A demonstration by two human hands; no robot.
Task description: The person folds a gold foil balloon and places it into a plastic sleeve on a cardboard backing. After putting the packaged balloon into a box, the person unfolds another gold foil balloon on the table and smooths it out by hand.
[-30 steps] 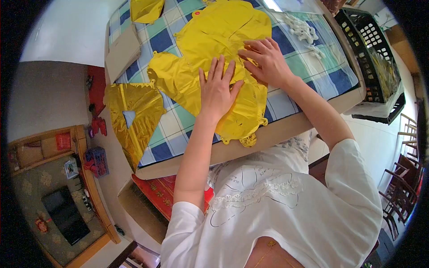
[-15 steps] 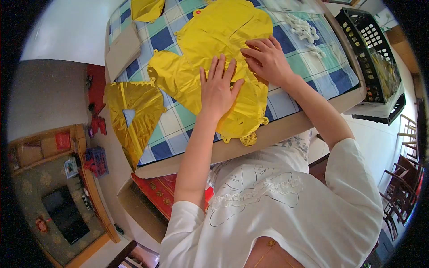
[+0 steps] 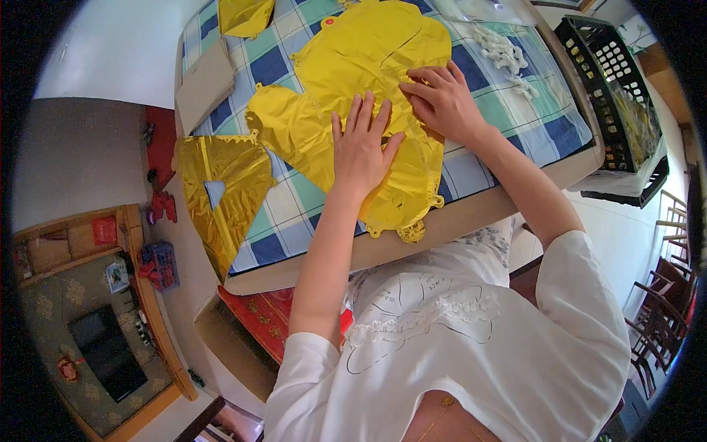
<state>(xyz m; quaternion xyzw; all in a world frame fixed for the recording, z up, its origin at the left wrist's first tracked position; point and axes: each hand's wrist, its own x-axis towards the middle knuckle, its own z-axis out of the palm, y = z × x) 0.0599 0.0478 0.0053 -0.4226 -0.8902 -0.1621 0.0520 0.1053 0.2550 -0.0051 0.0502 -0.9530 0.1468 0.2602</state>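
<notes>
A flat yellow foil balloon [image 3: 368, 48] lies wrinkled across the checked cloth [image 3: 305, 195], with small tabs along its edge. On its middle rests my left hand [image 3: 361, 151], palm down, fingers stretched and thumb apart. To the right, my right hand [image 3: 445, 103] bends its fingers at a fold of the same balloon, thumb side low; the fingertips appear closed on the foil, though they are partly hidden. A second gold foil piece [image 3: 221, 184] with a triangular hole hangs over the table's left edge.
Another yellow foil piece [image 3: 245, 16] and a folded beige sheet [image 3: 206, 85] lie at the far left. White bunched material [image 3: 501, 50] is at the far right. A black plastic crate [image 3: 600, 81] stands beyond the right edge. An open cardboard box [image 3: 236, 342] sits below the table.
Almost nothing differs. The whole view has shifted very slightly; both hands stay at the same places on the balloon.
</notes>
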